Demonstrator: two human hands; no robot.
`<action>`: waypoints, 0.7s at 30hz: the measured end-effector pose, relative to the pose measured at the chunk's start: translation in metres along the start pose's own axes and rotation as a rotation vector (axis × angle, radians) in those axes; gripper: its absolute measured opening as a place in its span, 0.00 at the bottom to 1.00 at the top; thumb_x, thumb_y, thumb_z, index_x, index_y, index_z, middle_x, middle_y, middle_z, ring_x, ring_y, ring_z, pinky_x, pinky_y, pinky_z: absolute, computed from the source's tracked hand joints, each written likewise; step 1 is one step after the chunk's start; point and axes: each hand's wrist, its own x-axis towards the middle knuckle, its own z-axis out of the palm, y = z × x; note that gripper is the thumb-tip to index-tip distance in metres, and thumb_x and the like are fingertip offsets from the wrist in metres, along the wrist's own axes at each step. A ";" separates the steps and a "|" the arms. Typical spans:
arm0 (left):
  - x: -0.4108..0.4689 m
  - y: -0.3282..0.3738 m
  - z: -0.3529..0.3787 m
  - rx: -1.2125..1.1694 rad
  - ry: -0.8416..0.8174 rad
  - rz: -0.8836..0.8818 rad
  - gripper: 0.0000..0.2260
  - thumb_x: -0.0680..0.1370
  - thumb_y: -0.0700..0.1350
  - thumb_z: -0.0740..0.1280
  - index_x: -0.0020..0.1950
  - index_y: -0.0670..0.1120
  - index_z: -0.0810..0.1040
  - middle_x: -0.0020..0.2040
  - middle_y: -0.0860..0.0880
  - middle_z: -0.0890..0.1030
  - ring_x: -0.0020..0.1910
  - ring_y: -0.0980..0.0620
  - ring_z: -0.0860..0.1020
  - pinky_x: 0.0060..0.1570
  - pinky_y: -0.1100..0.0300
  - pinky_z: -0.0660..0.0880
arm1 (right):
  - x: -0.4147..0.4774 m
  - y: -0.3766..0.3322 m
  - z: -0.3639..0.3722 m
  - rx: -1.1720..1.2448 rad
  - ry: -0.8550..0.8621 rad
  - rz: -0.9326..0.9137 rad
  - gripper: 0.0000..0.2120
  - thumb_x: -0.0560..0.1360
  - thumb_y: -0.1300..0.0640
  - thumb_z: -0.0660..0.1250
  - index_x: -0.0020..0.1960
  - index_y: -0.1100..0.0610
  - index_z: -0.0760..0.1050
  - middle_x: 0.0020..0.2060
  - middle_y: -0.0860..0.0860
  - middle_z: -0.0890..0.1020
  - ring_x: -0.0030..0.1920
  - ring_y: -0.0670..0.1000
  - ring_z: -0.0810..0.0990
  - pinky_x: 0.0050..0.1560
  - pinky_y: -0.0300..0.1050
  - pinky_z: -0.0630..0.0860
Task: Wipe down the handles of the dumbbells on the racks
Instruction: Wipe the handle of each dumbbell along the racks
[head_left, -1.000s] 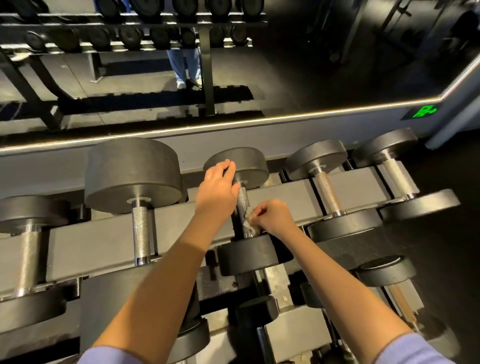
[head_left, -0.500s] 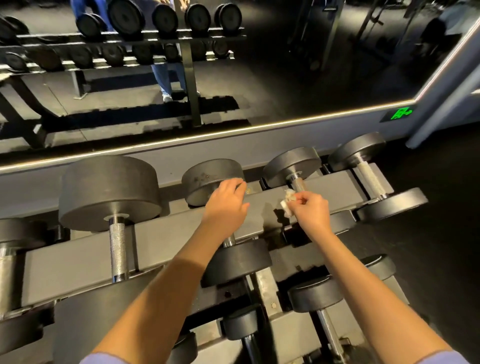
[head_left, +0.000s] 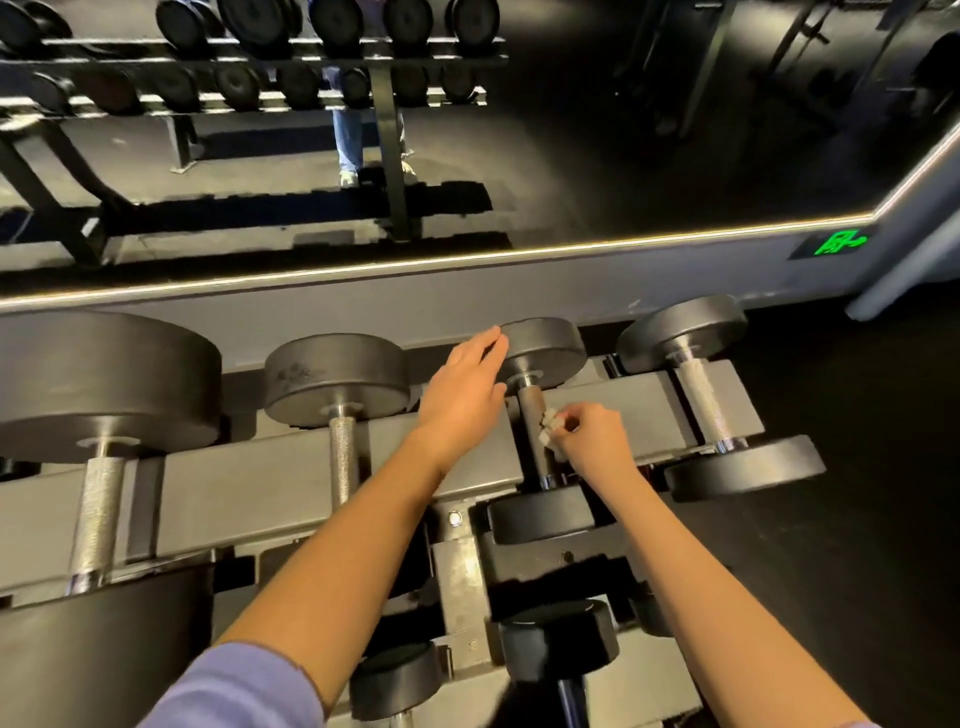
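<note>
The right hand (head_left: 592, 441) pinches a small white crumpled wipe (head_left: 549, 425) between thumb and curled fingers. It holds the wipe against the right side of the dull grey metal handle (head_left: 531, 431) of a black round-headed dumbbell (head_left: 543, 513). This dumbbell lies across the top tier of the grey steel rack (head_left: 291, 483), with its handle running away from the person, directly between the two hands. One head sits just nearer than the right wrist, and the other lies at the fingertips of the left hand (head_left: 465, 395). The left hand is released, its fingers straight and together. It lies just left of the handle with the fingertips at the left edge of the far head; whether they press on it I cannot tell.

Left of the left hand, a second black dumbbell with a knurled silver grip (head_left: 343, 457) rests on the same tier, and further left is a much larger black dumbbell (head_left: 104, 384). Right of the right hand sits a smaller black dumbbell with a bright knurled bar (head_left: 702, 405), the last one on that end. Beneath the forearms, the dark heads of lower-tier dumbbells (head_left: 558, 644) show. Beyond the hands, a wall mirror (head_left: 571, 156) edged by a lit strip reflects another loaded rack. Beyond and right of the right hand is a glowing green sign (head_left: 836, 241). A lilac sleeve (head_left: 244, 686) covers the left upper arm.
</note>
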 end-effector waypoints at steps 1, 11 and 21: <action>0.000 -0.001 0.002 0.007 0.004 0.000 0.26 0.81 0.44 0.60 0.78 0.47 0.56 0.78 0.52 0.55 0.75 0.52 0.54 0.69 0.53 0.66 | 0.004 0.001 0.001 -0.002 -0.014 -0.011 0.04 0.75 0.63 0.66 0.47 0.59 0.80 0.41 0.56 0.82 0.45 0.55 0.80 0.40 0.39 0.68; 0.001 0.004 0.003 -0.007 -0.025 -0.072 0.26 0.81 0.44 0.60 0.78 0.48 0.54 0.78 0.53 0.54 0.76 0.53 0.54 0.71 0.52 0.64 | 0.038 -0.006 0.003 0.228 0.028 -0.113 0.04 0.74 0.62 0.68 0.46 0.60 0.82 0.38 0.54 0.82 0.42 0.50 0.78 0.39 0.35 0.64; 0.000 0.017 0.002 0.005 -0.041 -0.165 0.27 0.81 0.43 0.59 0.78 0.50 0.52 0.78 0.55 0.51 0.76 0.54 0.53 0.70 0.54 0.64 | 0.017 0.014 -0.005 0.098 -0.147 -0.106 0.05 0.73 0.65 0.67 0.43 0.59 0.81 0.38 0.54 0.79 0.41 0.50 0.74 0.41 0.38 0.66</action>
